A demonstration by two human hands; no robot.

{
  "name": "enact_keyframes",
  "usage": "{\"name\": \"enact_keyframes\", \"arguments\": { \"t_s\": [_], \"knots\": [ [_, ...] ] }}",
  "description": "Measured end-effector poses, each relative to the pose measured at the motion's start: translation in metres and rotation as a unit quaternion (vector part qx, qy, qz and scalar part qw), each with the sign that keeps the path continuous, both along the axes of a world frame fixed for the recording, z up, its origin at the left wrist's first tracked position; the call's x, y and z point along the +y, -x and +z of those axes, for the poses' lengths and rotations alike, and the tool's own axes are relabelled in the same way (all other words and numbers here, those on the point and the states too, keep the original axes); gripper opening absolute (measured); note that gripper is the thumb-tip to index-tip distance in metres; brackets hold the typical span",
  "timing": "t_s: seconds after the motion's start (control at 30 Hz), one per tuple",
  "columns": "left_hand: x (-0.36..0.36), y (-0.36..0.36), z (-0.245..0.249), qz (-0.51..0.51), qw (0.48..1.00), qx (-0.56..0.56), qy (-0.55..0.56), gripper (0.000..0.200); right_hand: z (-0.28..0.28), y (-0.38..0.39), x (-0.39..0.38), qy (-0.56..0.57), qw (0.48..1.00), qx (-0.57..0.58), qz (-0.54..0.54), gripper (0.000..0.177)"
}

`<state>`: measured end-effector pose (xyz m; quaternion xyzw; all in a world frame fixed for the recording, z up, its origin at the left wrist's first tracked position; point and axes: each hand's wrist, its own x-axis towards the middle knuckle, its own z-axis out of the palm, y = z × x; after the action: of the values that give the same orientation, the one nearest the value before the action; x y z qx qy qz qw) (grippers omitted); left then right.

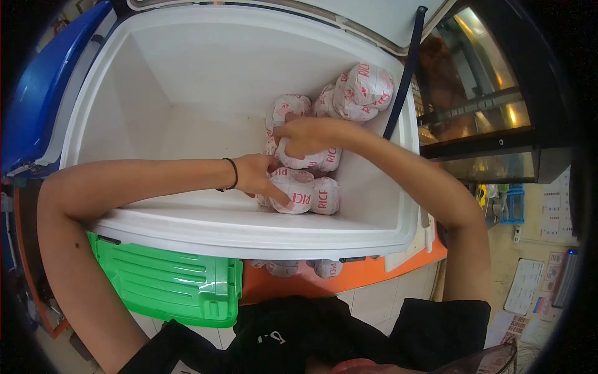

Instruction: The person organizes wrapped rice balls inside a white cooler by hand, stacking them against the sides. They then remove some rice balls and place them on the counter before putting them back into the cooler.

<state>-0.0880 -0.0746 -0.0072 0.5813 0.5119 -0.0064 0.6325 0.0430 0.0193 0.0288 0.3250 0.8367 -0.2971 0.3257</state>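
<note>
Inside a white cooler box (212, 242), several round packs wrapped in white paper printed "RICE" in red are gathered along the right side. My left hand (252, 176), with a black band at its wrist, grips a wrapped rice pack (298, 194) near the front wall, thumb across its near face. Just beyond it, my right hand (305, 133) is curled over another rice pack (304, 161); its fingertips are partly hidden. A stacked rice pack (372, 86) sits in the far right corner. One more rice pack (325, 197) lies right of my left hand.
The cooler's raised lid (355, 12) stands at the back, with a dark strap (406, 75) at the right corner. A green lid (168, 277) and more wrapped packs (327, 268) are in front, by an orange surface (361, 277). A glass-fronted cabinet (476, 68) stands right.
</note>
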Motion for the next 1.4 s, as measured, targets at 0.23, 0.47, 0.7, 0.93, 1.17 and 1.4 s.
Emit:
{"name": "enact_keyframes", "arguments": {
  "t_s": [0.23,0.47,0.7,0.93,1.17,1.4],
  "knots": [
    [0.006,0.004,-0.012,-0.061,0.997,0.027,-0.05,0.113,0.005,-0.011,-0.008,-0.144,0.979,0.12,0.086,0.049],
    [0.031,0.022,-0.019,0.1,0.984,-0.144,0.031,0.1,0.006,-0.013,0.0,-0.146,0.97,0.174,0.089,0.037],
    [0.037,0.019,-0.032,0.253,0.932,-0.237,0.109,0.077,0.004,-0.013,0.01,-0.197,0.959,0.182,0.086,0.036],
    [0.037,-0.045,-0.051,0.366,0.898,-0.243,-0.012,0.103,0.034,-0.023,0.008,-0.2,0.964,0.176,0.0,0.041],
    [0.038,-0.047,-0.104,0.286,0.93,-0.02,-0.232,0.099,0.132,-0.128,-0.116,-0.247,0.74,0.612,-0.129,0.02],
    [0.049,-0.036,-0.058,0.306,0.951,-0.052,0.009,0.11,-0.023,-0.204,-0.26,-0.238,0.706,0.502,-0.438,0.07]
  ]
}}
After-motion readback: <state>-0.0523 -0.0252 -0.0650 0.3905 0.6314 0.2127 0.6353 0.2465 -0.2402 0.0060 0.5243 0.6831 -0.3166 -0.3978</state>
